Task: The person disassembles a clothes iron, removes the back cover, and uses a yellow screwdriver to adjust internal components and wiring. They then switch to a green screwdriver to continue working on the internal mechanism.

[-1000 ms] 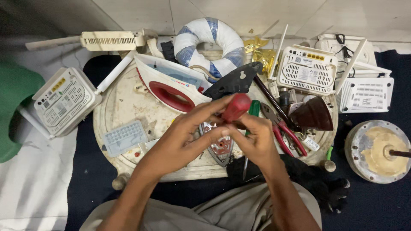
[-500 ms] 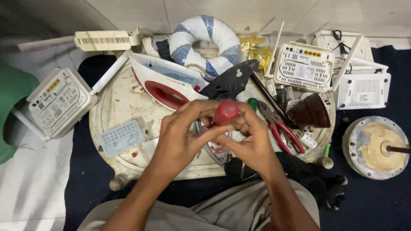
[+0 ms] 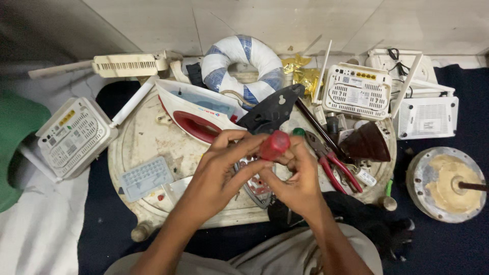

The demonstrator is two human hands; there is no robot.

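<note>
A white router (image 3: pixel 74 135) lies at far left beside a round, worn white board (image 3: pixel 147 147) carrying a red-and-white clothes iron (image 3: pixel 196 112). At centre, the left hand (image 3: pixel 224 170) and right hand (image 3: pixel 295 178) meet over the board, fingers of both clamped on a red-handled screwdriver (image 3: pixel 275 145). Red-handled pliers (image 3: pixel 333 160) lie just right; further right, two more routers (image 3: pixel 359 91) and a round metal disc (image 3: pixel 448 183).
</note>
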